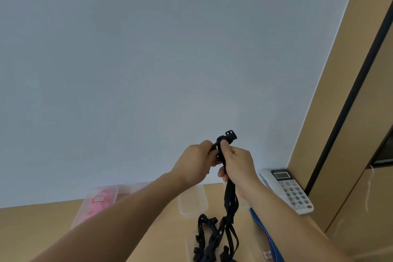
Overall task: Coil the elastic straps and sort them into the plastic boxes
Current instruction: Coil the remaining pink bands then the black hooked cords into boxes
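Both hands are raised in front of the pale wall, holding one black elastic strap (230, 198). My left hand (196, 162) pinches its upper end, where a black plastic buckle (230, 135) sticks up above the fingers. My right hand (238, 164) grips the same strap just to the right, and the rest hangs down to a tangle of black straps (212, 238) on the wooden desk. A clear plastic box (192, 202) with nothing visible inside stands behind the tangle. Another clear box holding pink straps (98, 202) lies at the left.
A white desk telephone (291, 189) sits at the right against a tan panel (340, 112). A blue striped strap (265, 236) lies on the desk beside my right forearm. A clear lid or box (189, 247) shows partly under the black tangle.
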{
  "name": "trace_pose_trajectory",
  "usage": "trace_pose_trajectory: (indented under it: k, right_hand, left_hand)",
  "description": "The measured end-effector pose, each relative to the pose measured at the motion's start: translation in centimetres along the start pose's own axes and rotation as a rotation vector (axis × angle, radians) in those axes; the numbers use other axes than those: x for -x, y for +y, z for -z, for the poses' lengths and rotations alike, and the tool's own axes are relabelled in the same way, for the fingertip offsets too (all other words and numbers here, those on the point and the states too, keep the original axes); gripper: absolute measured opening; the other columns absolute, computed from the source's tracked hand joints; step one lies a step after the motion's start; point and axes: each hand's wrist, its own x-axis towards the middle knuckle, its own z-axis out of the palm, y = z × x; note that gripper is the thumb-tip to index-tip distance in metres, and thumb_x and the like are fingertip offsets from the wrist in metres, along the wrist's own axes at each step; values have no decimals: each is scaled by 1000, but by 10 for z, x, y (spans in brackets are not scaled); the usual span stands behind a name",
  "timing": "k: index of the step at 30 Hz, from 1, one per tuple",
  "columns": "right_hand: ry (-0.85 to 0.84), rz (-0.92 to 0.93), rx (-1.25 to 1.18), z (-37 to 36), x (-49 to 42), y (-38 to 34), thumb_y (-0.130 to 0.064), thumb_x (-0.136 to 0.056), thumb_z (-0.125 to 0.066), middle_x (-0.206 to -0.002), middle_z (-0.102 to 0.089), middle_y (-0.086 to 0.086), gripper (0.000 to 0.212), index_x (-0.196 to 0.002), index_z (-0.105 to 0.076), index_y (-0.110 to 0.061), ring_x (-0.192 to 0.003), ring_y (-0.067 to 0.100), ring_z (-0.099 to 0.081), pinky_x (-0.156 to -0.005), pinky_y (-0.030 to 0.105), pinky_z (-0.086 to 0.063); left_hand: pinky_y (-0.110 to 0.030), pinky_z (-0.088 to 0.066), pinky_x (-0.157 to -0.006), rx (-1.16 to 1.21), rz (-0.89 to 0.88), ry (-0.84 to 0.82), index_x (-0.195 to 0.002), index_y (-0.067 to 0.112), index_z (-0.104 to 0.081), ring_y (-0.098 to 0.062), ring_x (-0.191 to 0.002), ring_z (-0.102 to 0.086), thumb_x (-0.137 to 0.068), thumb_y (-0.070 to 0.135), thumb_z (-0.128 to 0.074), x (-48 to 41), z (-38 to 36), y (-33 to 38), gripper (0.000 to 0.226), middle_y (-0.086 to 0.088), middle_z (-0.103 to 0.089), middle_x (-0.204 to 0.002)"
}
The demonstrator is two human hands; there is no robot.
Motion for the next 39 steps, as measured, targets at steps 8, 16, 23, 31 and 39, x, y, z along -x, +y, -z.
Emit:
trace_pose_trajectory:
  k: [8, 16, 23, 31, 39]
  right_hand:
    - [-31, -204, -153, 0, 1, -1, -56, -91, -51, -61, -68, 4, 54, -92, -72, -7, -39, 13, -40, -39, 20, -31]
    - [-80, -50, -293, 3, -1, -2, -47, -97, -51, -61, -61, 2, 44, -92, -75, -10, -45, 13, -39, -43, 24, -31]
    - [-102, -38, -201, 1, 1, 7, -42, -100, -48, -76, -72, 7, 43, -91, -73, -9, -46, 14, -47, -44, 24, -39]
    - [-47, -137, -175, -9, 3, 3, -37, -97, -57, -74, -75, 13, 39, -88, -71, -2, -52, 21, -62, -47, 28, -47]
    - [-149, -197, -541, -4, 7, -3, -42, -96, -58, -85, -72, 20, 46, -98, -71, 2, -66, 27, -66, -58, 33, -50]
  left_hand:
    - [-27, -26, -42, -769, -581, 155, -95, 5, -66, -20, -48, -45, -69, -6, -65, 6, 5, -18, 28, -3, -50, -61]
    - [-26, -46, -58, 656, 263, -78, -109, 13, -68, -13, -66, -61, -83, 37, -57, -1, 16, -7, 37, -2, -76, -92]
    - [-21, -47, -54, 633, 186, 11, -93, 10, -69, -10, -59, -62, -91, 19, -69, 1, 22, -11, 10, -2, -76, -81]
    - [-32, -51, -64, -243, -383, 274, -98, 10, -69, -20, -74, -63, -95, 17, -63, 11, 11, -10, 10, -1, -69, -83]
    - [-23, -23, -43, -705, -740, 458, -76, 8, -65, -20, -50, -47, -76, -6, -51, 11, 12, -31, 19, -3, -52, -65]
